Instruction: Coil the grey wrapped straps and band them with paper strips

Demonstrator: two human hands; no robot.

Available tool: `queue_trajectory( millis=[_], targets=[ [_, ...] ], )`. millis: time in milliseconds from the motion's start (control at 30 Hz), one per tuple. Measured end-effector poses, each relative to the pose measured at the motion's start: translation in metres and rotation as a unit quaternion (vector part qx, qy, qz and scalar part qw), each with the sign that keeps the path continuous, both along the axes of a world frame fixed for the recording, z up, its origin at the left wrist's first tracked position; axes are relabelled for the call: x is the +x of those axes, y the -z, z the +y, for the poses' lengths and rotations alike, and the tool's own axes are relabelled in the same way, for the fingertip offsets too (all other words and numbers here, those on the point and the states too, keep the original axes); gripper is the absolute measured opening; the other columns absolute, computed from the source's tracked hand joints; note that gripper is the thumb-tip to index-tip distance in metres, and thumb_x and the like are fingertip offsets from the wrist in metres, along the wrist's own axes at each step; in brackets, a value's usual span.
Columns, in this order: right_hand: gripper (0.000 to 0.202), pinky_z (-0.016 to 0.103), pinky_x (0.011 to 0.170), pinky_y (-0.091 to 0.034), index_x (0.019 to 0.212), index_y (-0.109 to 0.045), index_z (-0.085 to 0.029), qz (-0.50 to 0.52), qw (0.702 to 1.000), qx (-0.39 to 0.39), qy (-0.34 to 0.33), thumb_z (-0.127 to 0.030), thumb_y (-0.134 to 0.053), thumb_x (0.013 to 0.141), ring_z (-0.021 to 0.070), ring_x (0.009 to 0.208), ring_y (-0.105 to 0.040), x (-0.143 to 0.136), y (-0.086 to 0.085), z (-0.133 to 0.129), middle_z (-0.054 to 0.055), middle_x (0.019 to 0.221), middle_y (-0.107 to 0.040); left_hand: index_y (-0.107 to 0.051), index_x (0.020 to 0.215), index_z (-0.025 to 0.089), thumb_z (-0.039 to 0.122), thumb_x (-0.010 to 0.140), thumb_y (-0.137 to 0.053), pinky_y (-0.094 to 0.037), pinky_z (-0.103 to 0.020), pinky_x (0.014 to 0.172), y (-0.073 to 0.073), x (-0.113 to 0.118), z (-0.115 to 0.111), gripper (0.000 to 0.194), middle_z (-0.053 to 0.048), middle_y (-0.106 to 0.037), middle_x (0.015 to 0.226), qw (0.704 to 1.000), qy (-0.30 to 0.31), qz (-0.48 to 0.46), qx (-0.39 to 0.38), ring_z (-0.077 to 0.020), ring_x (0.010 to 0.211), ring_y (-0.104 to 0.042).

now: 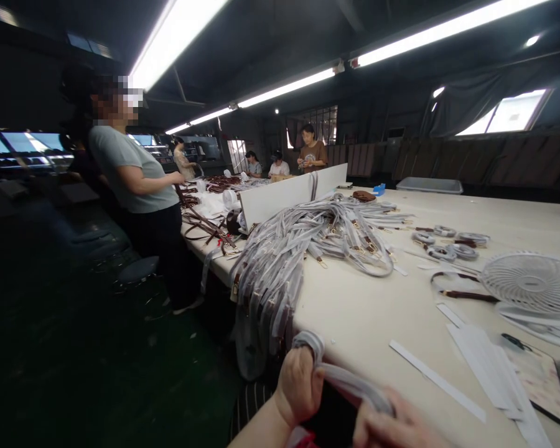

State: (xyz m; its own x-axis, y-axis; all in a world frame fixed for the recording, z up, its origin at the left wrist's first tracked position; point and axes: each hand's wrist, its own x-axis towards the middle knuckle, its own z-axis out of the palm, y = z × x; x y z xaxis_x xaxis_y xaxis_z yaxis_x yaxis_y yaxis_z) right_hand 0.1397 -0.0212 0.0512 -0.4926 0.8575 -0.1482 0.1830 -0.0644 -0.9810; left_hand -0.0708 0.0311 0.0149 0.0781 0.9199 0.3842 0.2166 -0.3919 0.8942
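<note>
At the near edge of the table, my left hand (300, 384) is closed in a fist around a grey plastic-wrapped strap (352, 381), part of which is looped over the knuckles. The strap runs across to my right hand (392, 420), whose fingers are closed on it lower down to the right; that hand is somewhat blurred. Beyond my left hand lies a big heap of similar wrapped straps (280, 267) with gold clasps and brown ends. Many of them hang over the table's left edge.
White paper strips (436, 379), a phone-like flat item (536, 382) and a white fan (534, 283) lie on the right. Coiled straps (448, 249) sit behind them. A white board (289, 199) stands across the table. One person (135, 168) stands at the left; several others work farther back.
</note>
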Motion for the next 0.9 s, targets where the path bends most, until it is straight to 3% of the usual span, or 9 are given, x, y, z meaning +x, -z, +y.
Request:
queue_trajectory(
  millis=[67,167,267,333,400,500,667,767,900],
  targets=[
    [0.054,0.023,0.042,-0.038,0.071,-0.065,-0.017,0.028,0.997,-0.022,0.07,-0.065,-0.048,0.088,0.0119,0.041,-0.047,0.012,0.002,0.017,-0.003,0.047,-0.05,-0.065,0.069,0.017,0.066,0.08,-0.055,-0.042,-0.035,0.07,0.007,0.005,-0.014,0.051,-0.009,-0.058,0.067,0.995,0.084,0.058,0.004,-0.0201,0.065,-0.051],
    [0.039,0.029,0.063,-0.05,0.078,-0.068,-0.017,0.004,0.99,0.017,0.139,-0.055,-0.065,0.081,0.0202,0.068,-0.061,0.018,0.004,0.037,0.003,0.07,-0.066,-0.057,0.056,0.017,0.066,0.091,-0.032,-0.03,-0.026,0.045,-0.009,0.015,-0.028,0.065,-0.001,-0.045,0.047,0.969,0.176,-0.024,-0.173,-0.0105,0.042,-0.037],
    [0.042,0.042,0.097,-0.045,0.109,-0.067,-0.019,0.079,0.997,-0.001,0.022,-0.051,-0.067,0.082,0.0297,0.108,-0.059,0.009,0.008,0.043,0.009,0.111,-0.068,-0.054,0.051,0.015,0.07,0.09,-0.025,-0.013,-0.022,0.033,-0.037,0.02,-0.028,0.073,0.002,-0.037,0.034,0.892,0.199,-0.2,-0.352,-0.0055,0.029,-0.021],
    [0.049,0.046,0.105,-0.038,0.118,-0.062,-0.02,0.171,0.983,-0.032,-0.059,-0.051,-0.067,0.081,0.0308,0.118,-0.054,-0.002,0.014,0.042,0.01,0.122,-0.064,-0.055,0.051,0.014,0.073,0.087,-0.032,-0.011,-0.02,0.03,-0.052,0.019,-0.024,0.073,0.003,-0.038,0.03,0.857,0.201,-0.272,-0.39,-0.004,0.025,-0.017],
    [0.054,0.045,0.103,-0.04,0.12,-0.06,-0.019,0.2,0.975,-0.043,-0.083,-0.047,-0.073,0.076,0.0296,0.115,-0.055,-0.013,0.025,0.041,0.009,0.119,-0.065,-0.056,0.051,0.014,0.073,0.085,-0.039,-0.014,-0.018,0.029,-0.063,0.015,-0.02,0.07,0.004,-0.034,0.027,0.837,0.186,-0.316,-0.406,-0.0046,0.024,-0.022],
    [0.052,0.039,0.088,-0.049,0.114,-0.062,-0.018,0.135,0.987,-0.052,-0.074,-0.043,-0.078,0.071,0.0246,0.095,-0.062,-0.022,0.048,0.042,0.005,0.101,-0.068,-0.056,0.048,0.013,0.067,0.09,-0.036,-0.022,-0.016,0.031,-0.079,0.003,-0.017,0.071,0.007,-0.021,0.026,0.817,0.162,-0.364,-0.417,-0.006,0.024,-0.03],
    [0.035,0.032,0.071,-0.049,0.094,-0.068,-0.017,0.037,0.996,-0.063,-0.05,-0.04,-0.079,0.07,0.0192,0.073,-0.06,-0.019,0.08,0.041,0.002,0.08,-0.067,-0.057,0.046,0.012,0.046,0.101,-0.013,-0.039,-0.016,0.041,-0.11,-0.031,-0.009,0.078,0.009,-0.017,0.028,0.82,0.108,-0.456,-0.33,-0.0024,0.021,-0.021],
    [0.031,0.029,0.066,-0.047,0.093,-0.067,-0.017,0.039,0.996,-0.07,-0.041,-0.041,-0.074,0.075,0.0158,0.068,-0.055,-0.014,0.084,0.04,0.0,0.077,-0.063,-0.059,0.049,0.012,0.039,0.102,-0.01,-0.043,-0.016,0.044,-0.12,-0.054,-0.002,0.077,0.008,-0.023,0.028,0.839,0.069,-0.473,-0.26,-0.0023,0.02,-0.025],
    [0.028,0.027,0.069,-0.043,0.091,-0.065,-0.017,0.054,0.996,-0.07,-0.034,-0.039,-0.073,0.077,0.0154,0.074,-0.053,-0.009,0.079,0.041,-0.001,0.08,-0.059,-0.058,0.051,0.012,0.037,0.102,-0.013,-0.046,-0.016,0.047,-0.12,-0.074,0.003,0.073,0.007,-0.029,0.027,0.852,0.042,-0.476,-0.215,-0.0025,0.019,-0.03]
  ],
)
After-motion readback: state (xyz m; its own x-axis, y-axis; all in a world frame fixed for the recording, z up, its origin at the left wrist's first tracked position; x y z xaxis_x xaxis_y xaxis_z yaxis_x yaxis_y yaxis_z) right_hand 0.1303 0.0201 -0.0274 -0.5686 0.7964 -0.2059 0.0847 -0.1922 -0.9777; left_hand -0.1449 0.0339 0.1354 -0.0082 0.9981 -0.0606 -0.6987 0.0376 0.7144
